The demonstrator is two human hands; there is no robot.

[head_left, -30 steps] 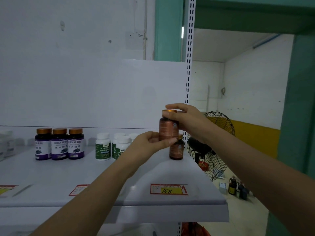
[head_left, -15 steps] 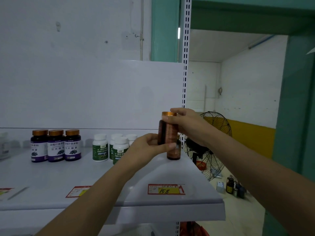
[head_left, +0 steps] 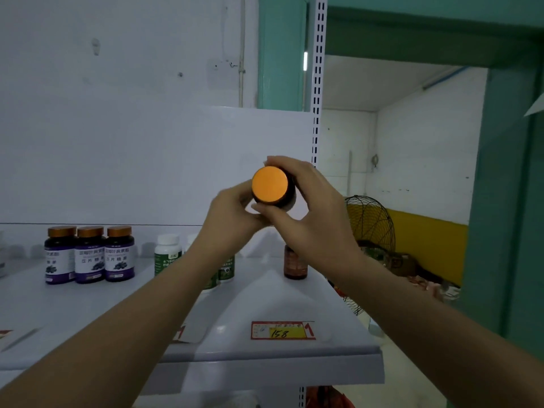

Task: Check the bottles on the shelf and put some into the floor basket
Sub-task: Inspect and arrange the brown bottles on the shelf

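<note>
Brown bottle (head_left: 270,184), orange cap: held clear above the shelf (head_left: 273,368), over its right end, tipped so the cap faces the camera. Left hand (head_left: 232,214) grips it from the left, fingers curled round the body. Right hand (head_left: 312,213) grips it from the right, thumb beneath and fingers over the top. Judged status: inspection of this bottle is in hand. The floor basket is not in view, so nothing can be confirmed as placed in it. Standing on the shelf: a second brown bottle (head_left: 295,265) near the right edge, below the hands; white bottles with green labels (head_left: 167,254) at mid-shelf, partly hidden by the left forearm; three purple-labelled bottles (head_left: 89,254) toward the left. A price tag (head_left: 282,330) marked 158 lies at the front edge. A wire fan (head_left: 371,228) stands beyond the right end. Obstruction: the shelf's front right corner lies beneath the arms, so lowering the bottle likely requires drawing it back first.
</note>
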